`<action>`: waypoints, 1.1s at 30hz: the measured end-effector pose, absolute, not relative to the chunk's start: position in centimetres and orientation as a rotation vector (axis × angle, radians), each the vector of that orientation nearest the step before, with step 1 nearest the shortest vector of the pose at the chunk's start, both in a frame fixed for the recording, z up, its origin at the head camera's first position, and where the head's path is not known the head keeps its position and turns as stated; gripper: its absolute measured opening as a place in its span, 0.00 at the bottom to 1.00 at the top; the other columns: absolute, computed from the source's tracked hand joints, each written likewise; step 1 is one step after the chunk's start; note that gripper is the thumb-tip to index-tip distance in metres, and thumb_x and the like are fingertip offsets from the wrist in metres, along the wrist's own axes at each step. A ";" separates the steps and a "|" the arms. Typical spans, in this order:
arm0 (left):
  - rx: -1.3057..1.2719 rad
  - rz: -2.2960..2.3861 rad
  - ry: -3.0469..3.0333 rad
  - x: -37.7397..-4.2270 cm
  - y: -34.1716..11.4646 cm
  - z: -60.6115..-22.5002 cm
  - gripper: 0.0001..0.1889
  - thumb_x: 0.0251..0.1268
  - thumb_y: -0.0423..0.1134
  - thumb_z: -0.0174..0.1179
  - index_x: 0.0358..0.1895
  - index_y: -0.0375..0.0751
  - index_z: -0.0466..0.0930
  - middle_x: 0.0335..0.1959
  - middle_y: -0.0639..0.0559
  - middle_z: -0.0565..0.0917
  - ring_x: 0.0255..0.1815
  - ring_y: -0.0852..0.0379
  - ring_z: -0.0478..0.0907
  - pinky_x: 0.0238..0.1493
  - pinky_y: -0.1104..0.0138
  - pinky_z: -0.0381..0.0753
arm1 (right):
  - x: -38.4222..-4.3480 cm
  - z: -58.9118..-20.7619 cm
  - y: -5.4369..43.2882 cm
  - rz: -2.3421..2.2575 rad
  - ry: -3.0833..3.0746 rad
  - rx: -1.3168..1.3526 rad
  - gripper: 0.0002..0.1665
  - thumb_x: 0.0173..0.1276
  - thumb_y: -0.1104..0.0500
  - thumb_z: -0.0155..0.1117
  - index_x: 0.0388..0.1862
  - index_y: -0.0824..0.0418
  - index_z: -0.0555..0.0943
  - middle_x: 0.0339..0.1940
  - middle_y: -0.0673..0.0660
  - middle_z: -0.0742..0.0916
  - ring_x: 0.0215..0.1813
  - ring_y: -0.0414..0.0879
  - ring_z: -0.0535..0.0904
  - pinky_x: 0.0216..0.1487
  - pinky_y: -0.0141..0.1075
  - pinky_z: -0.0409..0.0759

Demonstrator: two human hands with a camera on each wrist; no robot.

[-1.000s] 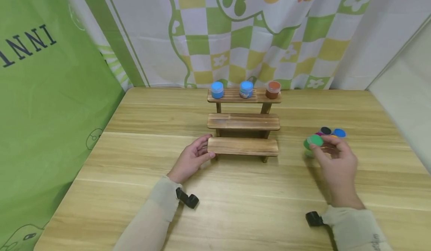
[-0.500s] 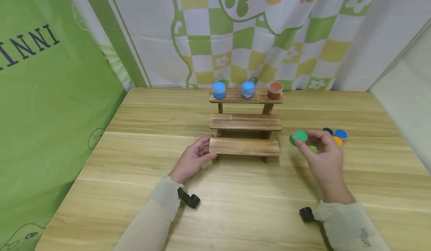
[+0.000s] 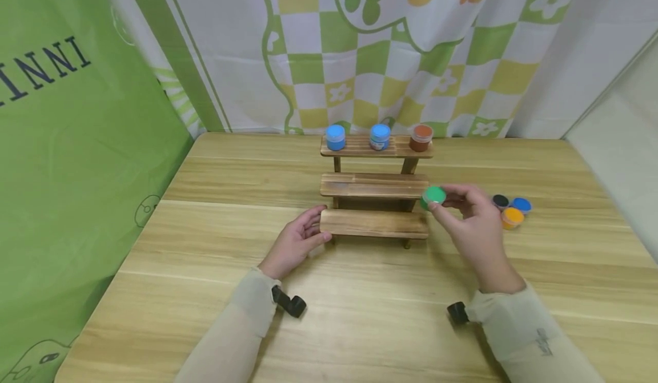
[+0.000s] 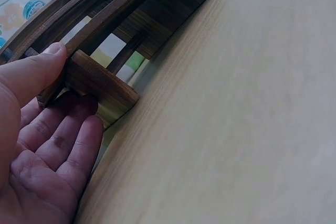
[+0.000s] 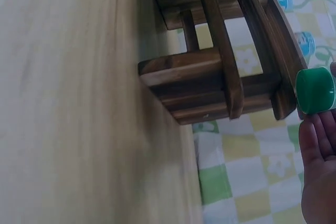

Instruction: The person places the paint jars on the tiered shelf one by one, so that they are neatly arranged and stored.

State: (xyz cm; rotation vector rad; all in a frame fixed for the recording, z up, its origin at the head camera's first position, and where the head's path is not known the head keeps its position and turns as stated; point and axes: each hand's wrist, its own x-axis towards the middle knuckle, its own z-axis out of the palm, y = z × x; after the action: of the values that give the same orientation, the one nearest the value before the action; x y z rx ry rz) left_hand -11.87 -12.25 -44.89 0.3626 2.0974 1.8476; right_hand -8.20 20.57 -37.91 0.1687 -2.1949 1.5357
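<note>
A three-tier wooden display stand (image 3: 374, 223) stands on the table. My left hand (image 3: 293, 245) holds the left end of its lowest shelf, thumb at the front edge and fingers behind. In the left wrist view, the thumb lies against the shelf board and the fingers reach under it. My right hand (image 3: 475, 229) pinches a small green paint jar (image 3: 434, 197) by thumb and fingers, at the right end of the middle shelf. The right wrist view shows the green jar's base. Two blue jars (image 3: 336, 137) and a brown-red jar (image 3: 421, 137) sit on the top shelf.
To the right of the stand, an orange jar (image 3: 512, 218), a blue jar (image 3: 522, 205) and a black jar (image 3: 500, 202) cluster on the wooden table (image 3: 360, 314). A checked curtain (image 3: 370, 57) hangs behind the table, and a green cloth (image 3: 72, 172) at the left.
My right hand has carried the green jar leftward from beside the jar cluster to the stand's middle shelf end. My left hand stays at the stand.
</note>
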 end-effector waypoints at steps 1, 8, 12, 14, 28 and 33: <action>0.359 1.844 2.101 -11.8 -12.3 -44.8 0.35 0.68 0.39 0.66 0.76 0.49 0.63 0.69 0.46 0.74 0.65 0.49 0.75 0.64 0.63 0.77 | -8.3 -37.8 20.4 1.532 -2.208 0.182 0.18 0.61 0.74 0.71 0.51 0.73 0.80 0.47 0.59 0.81 0.45 0.40 0.80 0.52 0.24 0.80; 0.351 1.833 2.116 -11.7 -12.2 -44.7 0.35 0.68 0.39 0.66 0.76 0.50 0.64 0.70 0.46 0.73 0.65 0.49 0.75 0.65 0.62 0.77 | -9.0 -36.9 19.1 1.506 -2.273 0.245 0.18 0.63 0.71 0.71 0.51 0.73 0.80 0.49 0.62 0.81 0.48 0.38 0.80 0.54 0.23 0.79; 0.347 1.837 2.111 -11.7 -12.2 -44.6 0.35 0.68 0.39 0.67 0.76 0.50 0.64 0.70 0.46 0.72 0.65 0.49 0.75 0.64 0.63 0.77 | -9.6 -36.8 18.7 1.523 -2.265 0.274 0.17 0.63 0.72 0.71 0.50 0.74 0.80 0.49 0.63 0.82 0.48 0.38 0.80 0.53 0.24 0.80; 0.346 1.839 2.111 -11.7 -12.2 -44.6 0.35 0.68 0.39 0.67 0.76 0.50 0.64 0.70 0.46 0.72 0.66 0.49 0.75 0.65 0.63 0.77 | -9.8 -36.8 18.4 1.509 -2.272 0.285 0.16 0.62 0.72 0.71 0.49 0.74 0.81 0.49 0.62 0.82 0.47 0.38 0.80 0.53 0.25 0.81; 0.336 1.834 2.118 -11.7 -12.3 -44.6 0.34 0.68 0.39 0.66 0.76 0.49 0.64 0.71 0.45 0.71 0.67 0.48 0.74 0.67 0.60 0.75 | -10.9 -36.1 16.6 1.418 -2.423 0.358 0.18 0.65 0.65 0.72 0.53 0.68 0.82 0.48 0.60 0.83 0.49 0.49 0.82 0.49 0.21 0.80; 0.342 1.838 2.114 -11.7 -12.3 -44.8 0.34 0.68 0.39 0.66 0.75 0.50 0.65 0.70 0.45 0.73 0.66 0.48 0.74 0.66 0.60 0.75 | -11.5 -36.0 15.8 1.402 -2.485 0.372 0.18 0.66 0.64 0.72 0.53 0.67 0.81 0.48 0.59 0.83 0.51 0.51 0.83 0.49 0.24 0.82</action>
State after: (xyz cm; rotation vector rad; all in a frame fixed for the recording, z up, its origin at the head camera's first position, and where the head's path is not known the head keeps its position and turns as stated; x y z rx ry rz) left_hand -11.74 -12.25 -44.78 0.3420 2.1144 1.8379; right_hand -11.48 15.78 -35.99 0.3715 -2.4846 1.4021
